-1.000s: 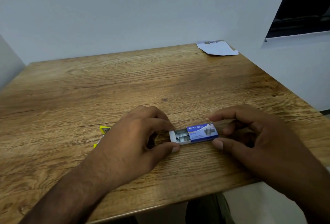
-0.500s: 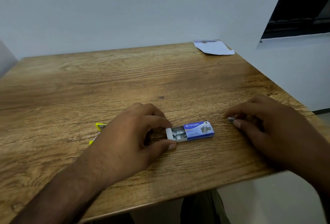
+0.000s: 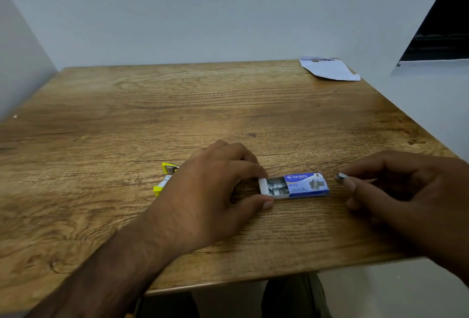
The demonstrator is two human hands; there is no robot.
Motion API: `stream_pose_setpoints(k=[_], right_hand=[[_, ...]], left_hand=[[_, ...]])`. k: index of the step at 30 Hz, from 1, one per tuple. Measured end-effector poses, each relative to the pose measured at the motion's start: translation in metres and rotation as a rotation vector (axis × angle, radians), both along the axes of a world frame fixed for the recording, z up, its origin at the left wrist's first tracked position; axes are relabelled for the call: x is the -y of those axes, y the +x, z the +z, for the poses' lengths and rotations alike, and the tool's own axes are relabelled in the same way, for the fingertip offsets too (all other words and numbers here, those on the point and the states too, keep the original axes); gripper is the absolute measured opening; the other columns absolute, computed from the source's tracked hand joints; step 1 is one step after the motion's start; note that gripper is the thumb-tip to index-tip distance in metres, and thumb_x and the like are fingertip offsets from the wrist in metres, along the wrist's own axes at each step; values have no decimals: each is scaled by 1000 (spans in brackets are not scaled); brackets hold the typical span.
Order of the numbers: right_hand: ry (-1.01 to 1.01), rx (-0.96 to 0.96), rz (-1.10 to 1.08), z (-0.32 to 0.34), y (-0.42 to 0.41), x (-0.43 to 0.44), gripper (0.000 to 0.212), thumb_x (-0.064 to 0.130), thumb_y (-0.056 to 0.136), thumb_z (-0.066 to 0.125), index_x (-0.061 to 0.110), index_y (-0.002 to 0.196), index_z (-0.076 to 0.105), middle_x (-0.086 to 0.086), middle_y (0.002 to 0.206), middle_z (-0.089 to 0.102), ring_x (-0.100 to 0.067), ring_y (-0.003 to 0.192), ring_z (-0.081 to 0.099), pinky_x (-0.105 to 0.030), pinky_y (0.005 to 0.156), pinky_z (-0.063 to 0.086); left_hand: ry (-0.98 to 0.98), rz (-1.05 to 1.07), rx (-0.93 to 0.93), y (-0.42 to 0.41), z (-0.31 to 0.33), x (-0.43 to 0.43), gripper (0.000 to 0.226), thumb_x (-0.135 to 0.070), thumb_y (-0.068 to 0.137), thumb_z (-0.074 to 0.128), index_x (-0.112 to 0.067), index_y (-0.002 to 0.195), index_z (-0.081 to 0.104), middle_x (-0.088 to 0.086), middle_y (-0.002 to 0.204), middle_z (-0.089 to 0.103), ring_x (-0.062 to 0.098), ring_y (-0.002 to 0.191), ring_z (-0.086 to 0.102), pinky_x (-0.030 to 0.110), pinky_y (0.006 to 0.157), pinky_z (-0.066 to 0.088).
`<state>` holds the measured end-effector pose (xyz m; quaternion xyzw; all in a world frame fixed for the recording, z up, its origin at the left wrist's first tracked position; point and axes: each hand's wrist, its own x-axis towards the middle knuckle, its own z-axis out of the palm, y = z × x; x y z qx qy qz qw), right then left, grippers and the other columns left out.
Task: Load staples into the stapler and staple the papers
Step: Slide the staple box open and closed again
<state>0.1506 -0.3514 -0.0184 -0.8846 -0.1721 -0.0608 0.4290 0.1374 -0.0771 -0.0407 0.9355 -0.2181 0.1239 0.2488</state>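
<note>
A small blue staple box lies on the wooden table, its white inner tray slid out to the left with silver staples showing. My left hand pinches the tray's open end between thumb and forefinger. My right hand is just right of the box and pinches a short silver strip of staples at its fingertips. A yellow stapler lies behind my left hand, mostly hidden by it. White papers rest at the table's far right corner.
Pale walls close in the table at the back and on the left. The table's right edge and near edge drop off to a light floor. A dark window opening sits at the upper right.
My right hand let go of the box, drew away to the right with a staple strip pinched in its fingers, then came back nearer the box. My left hand kept hold of the tray.
</note>
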Motion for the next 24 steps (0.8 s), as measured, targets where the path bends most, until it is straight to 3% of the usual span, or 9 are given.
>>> stream_pose_setpoints(k=[3, 6, 11, 15, 18, 21, 24], right_hand=[[37, 27, 57, 3, -3, -17, 12, 36, 69, 78, 36, 81, 77, 17, 69, 76, -3, 59, 72, -19, 52, 57], [-48, 47, 84, 8, -2, -33, 15, 25, 68, 80, 35, 80, 77, 19, 73, 74, -3, 64, 71, -9, 54, 51], [-210, 39, 182, 15, 1, -46, 32, 36, 73, 68, 40, 104, 76, 25, 91, 70, 2, 85, 67, -13, 67, 53], [-328, 26, 224, 17, 6, -52, 27, 40, 75, 64, 43, 99, 76, 25, 90, 68, 2, 87, 64, -14, 57, 48], [-355, 12, 229, 19, 10, -55, 27, 49, 70, 65, 42, 94, 74, 24, 86, 67, -1, 80, 64, -17, 59, 48], [-358, -17, 244, 20, 15, -58, 26, 52, 66, 70, 42, 90, 74, 20, 83, 67, -3, 71, 62, -29, 62, 53], [-367, -52, 240, 16, 21, -61, 20, 45, 70, 80, 42, 89, 74, 19, 78, 64, 1, 72, 57, -25, 63, 46]], left_hand=[[15, 8, 12, -1, -1, 0, 33, -50, 85, 70, -27, 108, 77, -12, 107, 69, 14, 99, 64, 43, 84, 53], [24, 8, 22, -1, -1, 0, 32, -50, 87, 71, -27, 109, 77, -13, 109, 69, 13, 101, 63, 43, 85, 53], [33, 8, 32, -1, -2, 0, 32, -48, 86, 71, -26, 108, 77, -11, 108, 70, 15, 100, 64, 45, 84, 53], [50, 4, 38, 0, -3, 0, 32, -48, 87, 71, -25, 108, 77, -10, 107, 70, 17, 100, 64, 44, 86, 53], [56, 4, 38, 0, -2, 0, 34, -49, 87, 71, -24, 109, 77, -9, 108, 70, 17, 101, 64, 44, 87, 52], [53, 5, 32, -1, -1, 0, 35, -49, 87, 71, -24, 110, 77, -9, 108, 70, 17, 102, 64, 44, 88, 52], [53, 7, 36, -2, -1, 0, 34, -49, 87, 71, -24, 110, 77, -9, 108, 70, 17, 102, 65, 44, 87, 52]])
